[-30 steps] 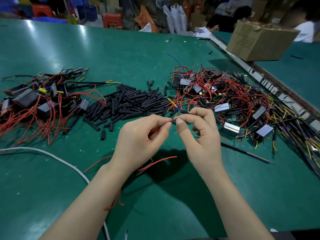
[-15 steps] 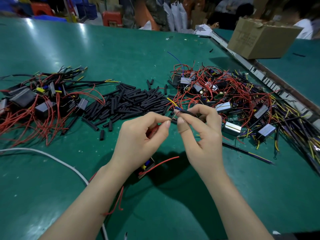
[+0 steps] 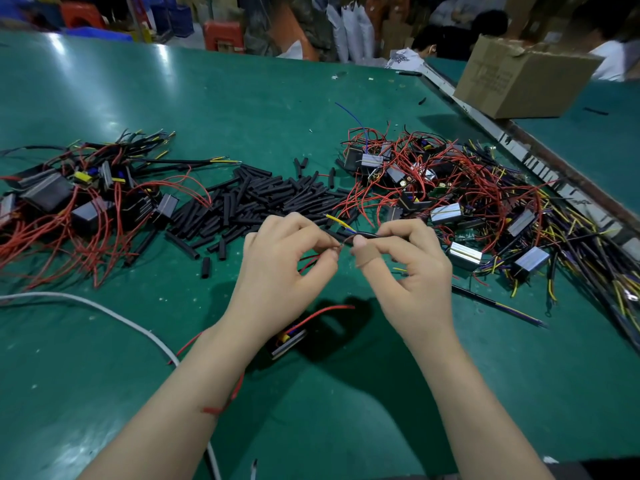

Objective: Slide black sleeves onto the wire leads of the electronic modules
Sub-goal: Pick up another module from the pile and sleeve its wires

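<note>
Now parted slightly: left hand (image 3: 280, 265) pinching red lead (image 3: 309, 263), right hand (image 3: 405, 261) pinching black sleeve (image 3: 360, 234). Threading underway; next, align tip, push.

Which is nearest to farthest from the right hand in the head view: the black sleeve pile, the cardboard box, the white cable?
From the right hand:
1. Black sleeve pile: just up and left, behind the hands.
2. White cable: far left, on the near part of the table.
3. Cardboard box: far corner, upper right.
</note>
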